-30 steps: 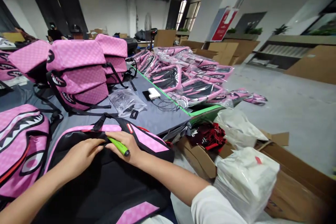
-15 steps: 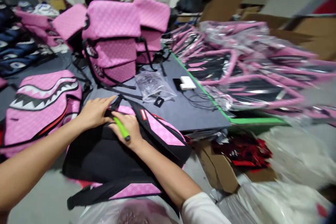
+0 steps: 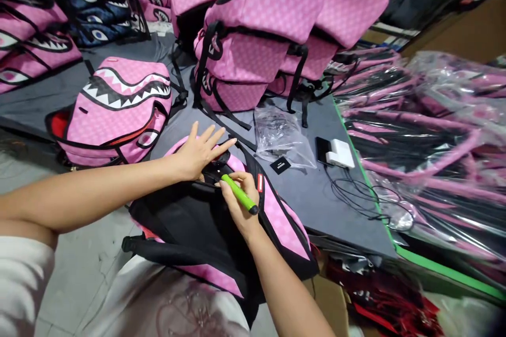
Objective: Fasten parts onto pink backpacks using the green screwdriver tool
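A black and pink backpack [image 3: 197, 216] lies at the table's near edge, its black back panel and straps facing up. Across its top end rests my left hand [image 3: 200, 152], open with the fingers spread. My right hand [image 3: 242, 195] grips a bright green marker [image 3: 239, 194] with a black end, by the dark opening at the top of the backpack. Some of its fingers are tucked under the marker and partly hidden. A small red label [image 3: 260, 183] sits on the strap just right of this hand.
Left of my arm lies another pink backpack [image 3: 118, 100] with a shark-mouth print. Stacked pink backpacks [image 3: 272, 5] stand at the back. Near them are a clear plastic bag [image 3: 282, 134], a black card [image 3: 280, 165] and a white charger [image 3: 340, 154] with cables. Plastic-wrapped backpacks [image 3: 419, 142] lie right.
My left hand has gone from gripping the backpack's top to lying spread over it. The right hand keeps the green marker. The view has turned left and downward.
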A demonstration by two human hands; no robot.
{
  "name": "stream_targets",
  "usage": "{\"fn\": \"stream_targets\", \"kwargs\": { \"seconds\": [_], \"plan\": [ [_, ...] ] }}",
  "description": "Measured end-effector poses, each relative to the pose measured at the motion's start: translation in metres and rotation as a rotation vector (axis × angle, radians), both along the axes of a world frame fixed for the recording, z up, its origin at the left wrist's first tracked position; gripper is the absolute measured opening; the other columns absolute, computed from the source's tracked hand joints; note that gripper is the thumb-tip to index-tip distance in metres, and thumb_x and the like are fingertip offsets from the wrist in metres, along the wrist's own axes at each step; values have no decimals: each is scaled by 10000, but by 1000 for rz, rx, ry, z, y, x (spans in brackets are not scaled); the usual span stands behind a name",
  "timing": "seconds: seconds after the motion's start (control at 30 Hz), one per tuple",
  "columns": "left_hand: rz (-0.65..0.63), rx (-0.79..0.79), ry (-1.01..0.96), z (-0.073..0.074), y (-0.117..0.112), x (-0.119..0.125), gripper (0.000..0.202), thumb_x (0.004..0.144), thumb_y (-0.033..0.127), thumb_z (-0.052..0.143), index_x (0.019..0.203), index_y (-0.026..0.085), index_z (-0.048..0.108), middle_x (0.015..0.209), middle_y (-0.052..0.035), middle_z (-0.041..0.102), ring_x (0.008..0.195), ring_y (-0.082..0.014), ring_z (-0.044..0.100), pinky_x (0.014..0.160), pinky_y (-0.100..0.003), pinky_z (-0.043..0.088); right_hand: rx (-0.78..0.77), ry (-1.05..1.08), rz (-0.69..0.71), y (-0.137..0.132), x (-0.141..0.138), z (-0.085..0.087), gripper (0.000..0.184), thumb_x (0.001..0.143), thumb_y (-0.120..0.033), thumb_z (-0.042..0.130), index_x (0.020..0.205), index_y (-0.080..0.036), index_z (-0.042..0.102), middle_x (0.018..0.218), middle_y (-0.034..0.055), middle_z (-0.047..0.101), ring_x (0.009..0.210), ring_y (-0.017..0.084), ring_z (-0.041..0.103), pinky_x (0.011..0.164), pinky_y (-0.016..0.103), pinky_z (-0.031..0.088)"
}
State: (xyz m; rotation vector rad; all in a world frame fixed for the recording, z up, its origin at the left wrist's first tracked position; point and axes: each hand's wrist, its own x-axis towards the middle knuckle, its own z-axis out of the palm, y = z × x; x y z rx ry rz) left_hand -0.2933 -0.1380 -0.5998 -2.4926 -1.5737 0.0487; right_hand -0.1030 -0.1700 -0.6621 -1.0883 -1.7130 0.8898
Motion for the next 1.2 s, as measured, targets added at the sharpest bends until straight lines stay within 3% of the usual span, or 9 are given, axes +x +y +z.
{"fn": "stream_targets", "kwargs": {
  "seconds": [0.07, 0.17, 0.3, 0.43, 0.5, 0.6, 0.7, 0.9, 1.2],
  "plan": [
    [13, 5, -1, -4, 2, 1, 1327, 664, 457, 872, 1619, 229, -20, 1680, -211, 114, 1510, -425, 178, 1166, -682, 128, 12, -38, 26, 3, 2, 4, 276, 876, -431, 680, 1032, -216, 604, 857, 37, 739, 758, 192, 720, 724, 325, 560],
    [0, 22, -49, -8, 4, -1, 1219, 749, 436, 798, 1619, 204, -24, 1662, -197, 199, 1444, -386, 313, 1143, -567, 259, 80, -156, 106, 8, 8, 14, 281, 869, -421, 694, 1060, -218, 658, 965, 59, 761, 851, 210, 731, 803, 346, 563],
    [-14, 26, -82, -11, 3, -3, 1001, 826, 359, 696, 1614, 186, 104, 1641, -173, 273, 1363, -345, 407, 1062, -471, 347, 89, -260, 232, 12, 12, 28, 307, 926, -454, 591, 1112, -223, 670, 1061, 74, 759, 974, 234, 727, 875, 368, 555],
    [7, 48, -108, -14, 3, -3, 885, 829, 322, 682, 1583, 184, 238, 1632, -169, 298, 1403, -348, 374, 1112, -505, 296, 15, -333, 123, 14, 11, 35, 288, 910, -422, 609, 1105, -210, 619, 899, 38, 748, 772, 193, 711, 692, 306, 538],
    [39, 57, -118, -17, 4, -2, 884, 823, 338, 705, 1576, 200, 262, 1647, -167, 265, 1461, -363, 296, 1159, -548, 221, -2, -396, 153, 17, 11, 38, 254, 875, -406, 665, 1032, -209, 637, 812, 14, 728, 687, 171, 678, 636, 281, 506],
    [75, 55, -136, -20, 5, -1, 897, 817, 358, 735, 1572, 201, 277, 1662, -174, 218, 1481, -380, 256, 1152, -555, 223, -6, -471, 298, 28, 11, 46, 225, 844, -386, 725, 975, -204, 709, 885, 32, 758, 771, 188, 707, 708, 288, 522],
    [83, 48, -144, -22, 7, 0, 875, 820, 357, 740, 1562, 188, 307, 1656, -181, 230, 1434, -384, 320, 1099, -522, 293, -52, -529, 409, 41, 12, 57, 297, 817, -398, 764, 1038, -200, 758, 1026, 60, 782, 894, 229, 737, 785, 315, 556],
    [77, 48, -172, -27, 13, 1, 825, 815, 346, 739, 1533, 202, 359, 1649, -161, 257, 1357, -365, 391, 1102, -512, 273, 42, -737, 511, 55, 12, 74, 241, 858, -212, 647, 1066, -195, 767, 1038, 67, 785, 916, 216, 740, 860, 336, 569],
    [77, -1, -183, -33, 23, -3, 758, 836, 281, 673, 1527, 241, 364, 1655, -125, 257, 1340, -343, 411, 1108, -516, 266, 160, -716, 548, 55, 2, 67, 266, 834, -119, 616, 1054, -231, 717, 1070, 50, 760, 993, 205, 720, 914, 353, 563]
  ]
}}
